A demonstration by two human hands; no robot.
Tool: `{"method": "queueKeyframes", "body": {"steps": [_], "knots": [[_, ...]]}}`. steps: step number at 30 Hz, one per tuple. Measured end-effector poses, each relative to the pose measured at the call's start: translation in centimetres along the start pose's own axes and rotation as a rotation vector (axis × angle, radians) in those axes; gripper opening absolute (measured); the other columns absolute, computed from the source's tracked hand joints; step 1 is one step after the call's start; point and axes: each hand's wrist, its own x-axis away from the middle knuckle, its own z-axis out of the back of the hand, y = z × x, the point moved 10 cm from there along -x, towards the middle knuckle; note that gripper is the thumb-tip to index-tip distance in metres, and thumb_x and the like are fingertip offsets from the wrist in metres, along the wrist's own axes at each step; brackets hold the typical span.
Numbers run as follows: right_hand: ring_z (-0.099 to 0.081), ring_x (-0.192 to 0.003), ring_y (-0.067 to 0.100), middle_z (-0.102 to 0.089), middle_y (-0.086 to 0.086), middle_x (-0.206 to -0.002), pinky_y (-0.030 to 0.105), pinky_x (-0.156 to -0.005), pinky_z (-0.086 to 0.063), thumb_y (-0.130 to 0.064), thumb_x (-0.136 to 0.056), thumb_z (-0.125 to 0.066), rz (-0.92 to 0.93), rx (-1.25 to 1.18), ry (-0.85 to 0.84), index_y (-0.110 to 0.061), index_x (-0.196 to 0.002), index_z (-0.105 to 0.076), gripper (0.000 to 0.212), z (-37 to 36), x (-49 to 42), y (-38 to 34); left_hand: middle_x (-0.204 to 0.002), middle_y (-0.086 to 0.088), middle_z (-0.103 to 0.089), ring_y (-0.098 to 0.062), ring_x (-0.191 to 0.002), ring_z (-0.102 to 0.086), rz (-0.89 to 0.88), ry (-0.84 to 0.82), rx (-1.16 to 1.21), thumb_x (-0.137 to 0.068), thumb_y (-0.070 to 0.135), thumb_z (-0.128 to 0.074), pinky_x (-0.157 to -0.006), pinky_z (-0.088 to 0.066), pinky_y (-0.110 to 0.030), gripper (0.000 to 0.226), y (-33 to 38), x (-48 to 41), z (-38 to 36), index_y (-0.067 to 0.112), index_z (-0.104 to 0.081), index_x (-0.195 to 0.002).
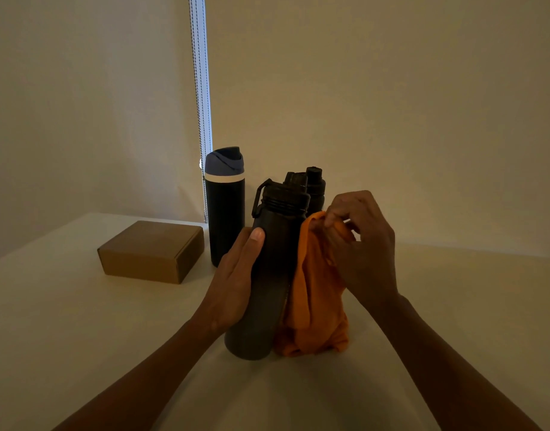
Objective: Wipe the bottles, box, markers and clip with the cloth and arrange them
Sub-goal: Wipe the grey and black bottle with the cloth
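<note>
Left hand (236,275) grips the dark bottle (267,275) standing upright mid-table; right hand (361,244) pinches the orange cloth (311,290) bunched against its right side; risk: a sideways wipe could tip the bottle into the bottles (225,209) behind.

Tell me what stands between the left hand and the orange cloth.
The dark bottle, upright on the table: the left hand holds one side, the orange cloth hangs beside the other. Head view.
</note>
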Motion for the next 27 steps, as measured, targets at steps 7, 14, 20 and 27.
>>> {"method": "queueKeyframes", "body": {"steps": [7,14,20,27], "knots": [[-0.054,-0.097,0.004,-0.063,0.020,-0.111,0.025,-0.084,-0.050,0.003,-0.086,-0.072,-0.057,0.049,-0.025,0.005,-0.106,-0.071,0.020,-0.7,0.9,1.0,-0.121,0.027,-0.067,-0.003,-0.120,-0.062,-0.007,-0.025,0.018,-0.076,0.088,-0.044,-0.114,-0.042,-0.049,0.048,0.2,0.0,-0.2,0.064,-0.057,-0.116],[-0.059,-0.102,0.011,-0.060,0.003,-0.112,0.017,-0.085,-0.048,-0.012,-0.093,-0.067,-0.079,0.011,-0.049,-0.013,-0.104,-0.073,0.012,-0.4,-0.2,0.0,-0.126,0.023,-0.065,-0.005,-0.122,-0.061,-0.057,-0.035,-0.045,-0.087,0.080,-0.039,-0.112,-0.045,-0.049,0.040,0.7,0.1,-0.3,0.065,-0.053,-0.121],[-0.059,-0.103,0.007,-0.061,-0.002,-0.108,0.019,-0.087,-0.050,-0.015,-0.095,-0.066,-0.104,-0.074,-0.113,-0.014,-0.102,-0.069,0.009,-0.5,-0.6,0.4,-0.114,0.034,-0.063,0.004,-0.111,-0.063,-0.113,-0.079,-0.114,-0.085,0.078,-0.036,-0.100,-0.053,-0.037,0.045,1.9,0.4,-0.7,0.058,-0.046,-0.124],[-0.059,-0.105,0.006,-0.062,0.000,-0.111,0.016,-0.089,-0.048,-0.015,-0.094,-0.068,-0.067,-0.055,-0.093,-0.016,-0.103,-0.070,0.010,0.2,-0.8,-0.5,-0.111,0.031,-0.064,-0.001,-0.102,-0.068,-0.168,-0.094,-0.168,-0.090,0.065,-0.045,-0.082,-0.061,-0.026,0.050,2.8,0.5,-0.9,0.041,-0.042,-0.133]]}}
